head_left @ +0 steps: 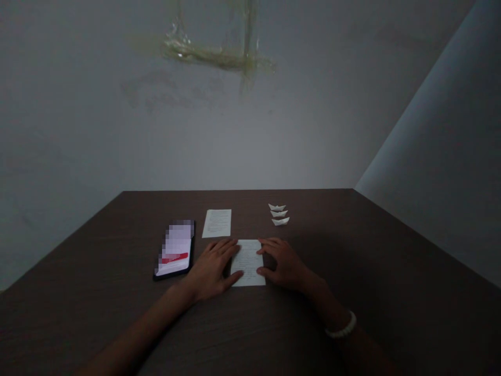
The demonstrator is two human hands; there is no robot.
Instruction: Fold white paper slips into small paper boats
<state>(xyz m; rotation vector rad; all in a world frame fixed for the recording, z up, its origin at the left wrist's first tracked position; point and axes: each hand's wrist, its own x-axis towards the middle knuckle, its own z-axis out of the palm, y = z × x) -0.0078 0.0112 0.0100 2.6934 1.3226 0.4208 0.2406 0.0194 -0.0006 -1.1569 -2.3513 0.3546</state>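
Observation:
A small sheet of printed paper lies flat on the brown table between my hands. On its left edge rest the fingertips and thumb of my left hand, fingers stretched out and thumb apart. My right hand touches the right edge the same way, its fingers slightly bent and the thumb spread below them. Neither hand grips the sheet. Beyond the left hand lie more printed sheets, seemingly a thin stack. Three folded paper boats sit in a column past the right hand.
A phone with a lit, partly blurred screen lies left of my left hand. The dark brown table reaches back to a grey wall with stained, taped patches. A pale bracelet circles my right wrist.

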